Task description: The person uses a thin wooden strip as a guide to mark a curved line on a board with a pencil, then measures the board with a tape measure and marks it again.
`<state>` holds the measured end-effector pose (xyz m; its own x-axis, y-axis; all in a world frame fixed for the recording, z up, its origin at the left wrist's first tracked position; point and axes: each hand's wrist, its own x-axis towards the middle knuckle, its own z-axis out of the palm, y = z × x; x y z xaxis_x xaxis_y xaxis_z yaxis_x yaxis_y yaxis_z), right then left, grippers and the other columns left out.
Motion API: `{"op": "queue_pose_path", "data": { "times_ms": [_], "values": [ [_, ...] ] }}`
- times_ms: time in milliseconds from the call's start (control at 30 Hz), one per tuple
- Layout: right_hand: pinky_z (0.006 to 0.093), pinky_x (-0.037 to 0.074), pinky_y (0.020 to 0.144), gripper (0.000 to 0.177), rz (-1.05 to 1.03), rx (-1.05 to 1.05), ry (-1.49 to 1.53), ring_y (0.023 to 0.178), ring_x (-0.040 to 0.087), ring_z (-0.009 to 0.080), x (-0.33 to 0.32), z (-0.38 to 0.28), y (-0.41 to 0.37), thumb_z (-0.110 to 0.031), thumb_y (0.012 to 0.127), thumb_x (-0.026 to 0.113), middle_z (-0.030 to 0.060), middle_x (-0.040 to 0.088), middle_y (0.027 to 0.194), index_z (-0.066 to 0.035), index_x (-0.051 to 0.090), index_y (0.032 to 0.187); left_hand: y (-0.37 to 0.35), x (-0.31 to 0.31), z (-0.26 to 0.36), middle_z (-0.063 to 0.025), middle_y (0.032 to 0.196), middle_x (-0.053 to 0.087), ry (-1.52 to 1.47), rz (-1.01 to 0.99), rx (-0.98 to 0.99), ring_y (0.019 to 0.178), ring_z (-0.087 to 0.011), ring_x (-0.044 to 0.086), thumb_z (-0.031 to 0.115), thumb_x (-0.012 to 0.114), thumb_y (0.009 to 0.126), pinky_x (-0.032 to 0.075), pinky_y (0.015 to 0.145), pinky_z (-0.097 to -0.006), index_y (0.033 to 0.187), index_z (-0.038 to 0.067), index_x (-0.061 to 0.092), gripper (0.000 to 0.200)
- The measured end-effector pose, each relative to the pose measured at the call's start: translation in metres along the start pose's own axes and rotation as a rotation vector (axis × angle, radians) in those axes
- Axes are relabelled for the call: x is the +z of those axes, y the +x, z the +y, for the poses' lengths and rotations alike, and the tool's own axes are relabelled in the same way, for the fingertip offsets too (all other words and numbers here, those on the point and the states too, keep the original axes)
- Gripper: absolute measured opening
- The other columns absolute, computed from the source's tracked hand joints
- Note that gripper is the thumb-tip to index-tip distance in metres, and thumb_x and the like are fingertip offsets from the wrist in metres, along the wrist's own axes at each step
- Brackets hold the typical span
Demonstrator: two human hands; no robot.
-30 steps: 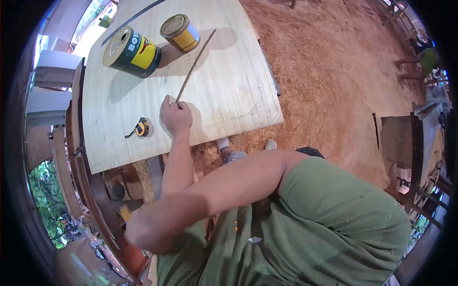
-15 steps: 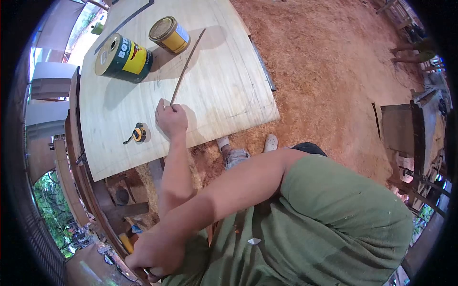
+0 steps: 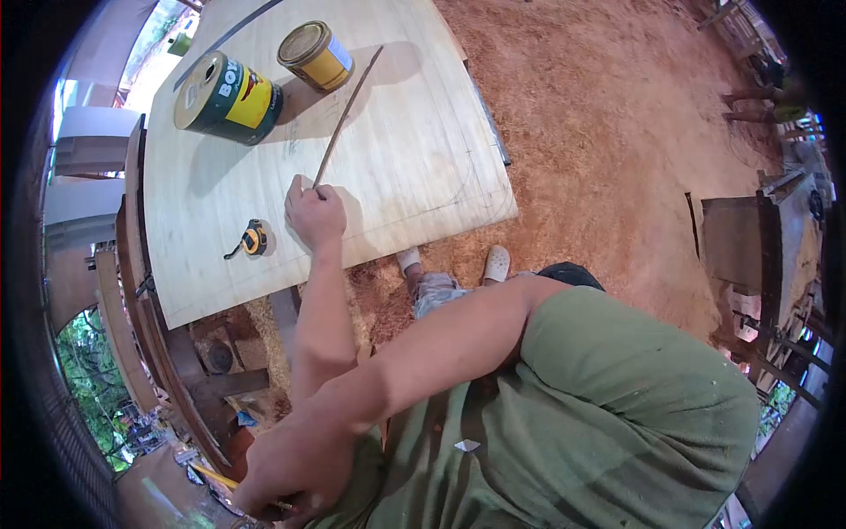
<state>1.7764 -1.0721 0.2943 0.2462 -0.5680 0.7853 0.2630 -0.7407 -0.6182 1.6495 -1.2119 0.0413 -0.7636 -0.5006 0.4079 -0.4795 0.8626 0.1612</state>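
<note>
My left hand (image 3: 315,212) rests on a pale plywood sheet (image 3: 397,159), its fingers closed around the near end of a thin brown wooden stick (image 3: 346,119). The stick slants away over the board. My right arm crosses in front of my body, and my right hand (image 3: 295,467) is at the lower left with curled fingers. What it grips, if anything, is hidden; a yellow strip (image 3: 214,476) shows beside it. A yellow and black tape measure (image 3: 254,238) lies left of my left hand. Beyond are a dark green can (image 3: 231,99) with a yellow label and a smaller gold can (image 3: 315,58).
A dark strip (image 3: 231,37) lies along the board's far left. Reddish, sawdust-covered ground (image 3: 599,132) spreads to the right. Another person's legs (image 3: 756,104) show at the far right, near wooden furniture (image 3: 736,247). Boards (image 3: 123,326) stand along the left.
The view has shifted slightly. My left hand keeps its hold on the stick. My right hand, low at the left, has turned a little, and the yellow strip beside it sits lower and looks thinner.
</note>
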Motion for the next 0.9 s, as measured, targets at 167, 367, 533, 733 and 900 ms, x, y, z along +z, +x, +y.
{"op": "queue_pose_path", "data": {
  "times_ms": [167,367,533,733,900],
  "values": [
    [0.0481,0.054,0.074,0.031,0.089,-0.024,0.05,0.087,0.07,0.0395,0.0,-0.004,-0.007,-0.026,0.089,0.075,0.0187,0.07,0.09,-0.003,0.062,0.106,-0.001,0.003,0.001,-0.0123,0.136,0.064,0.001,0.015,-0.003,0.125,-0.0334,0.058,0.021,0.056,0.089,0.045,0.104,-0.05,0.086,-0.002,0.076,0.031],
    [0.0487,0.054,0.075,0.034,0.168,-0.081,0.031,0.088,0.07,0.0407,0.003,0.0,-0.007,-0.029,0.089,0.075,0.0197,0.07,0.089,-0.004,0.061,0.107,0.0,0.001,0.002,-0.0119,0.137,0.062,0.0,-0.014,-0.014,0.127,-0.0322,0.056,0.021,0.055,0.091,0.044,0.106,-0.0496,0.088,-0.002,0.076,0.032],
    [0.05,0.054,0.076,0.034,0.12,-0.061,0.019,0.088,0.069,0.0422,0.003,0.0,-0.012,-0.026,0.088,0.075,0.02,0.07,0.089,-0.004,0.06,0.109,-0.002,-0.001,0.003,-0.0115,0.138,0.062,-0.004,-0.03,-0.018,0.127,-0.0319,0.055,0.022,0.055,0.091,0.043,0.106,-0.0494,0.09,-0.002,0.077,0.032],
    [0.0515,0.052,0.077,0.036,0.175,-0.1,-0.017,0.091,0.067,0.0454,0.009,0.007,-0.013,-0.024,0.089,0.073,0.0208,0.069,0.091,-0.002,0.057,0.111,-0.001,0.0,0.002,-0.0108,0.139,0.061,-0.002,-0.044,-0.024,0.128,-0.0314,0.055,0.023,0.055,0.092,0.042,0.107,-0.0488,0.09,-0.002,0.077,0.034],
    [0.0536,0.05,0.076,0.036,0.118,-0.071,-0.126,0.093,0.064,0.0484,0.004,0.0,-0.014,-0.023,0.09,0.071,0.0238,0.067,0.093,0.0,0.055,0.113,0.001,-0.002,0.004,-0.0113,0.139,0.061,-0.009,-0.026,-0.019,0.128,-0.0318,0.054,0.022,0.054,0.091,0.042,0.108,-0.0488,0.091,-0.003,0.077,0.034]
  ]
}}
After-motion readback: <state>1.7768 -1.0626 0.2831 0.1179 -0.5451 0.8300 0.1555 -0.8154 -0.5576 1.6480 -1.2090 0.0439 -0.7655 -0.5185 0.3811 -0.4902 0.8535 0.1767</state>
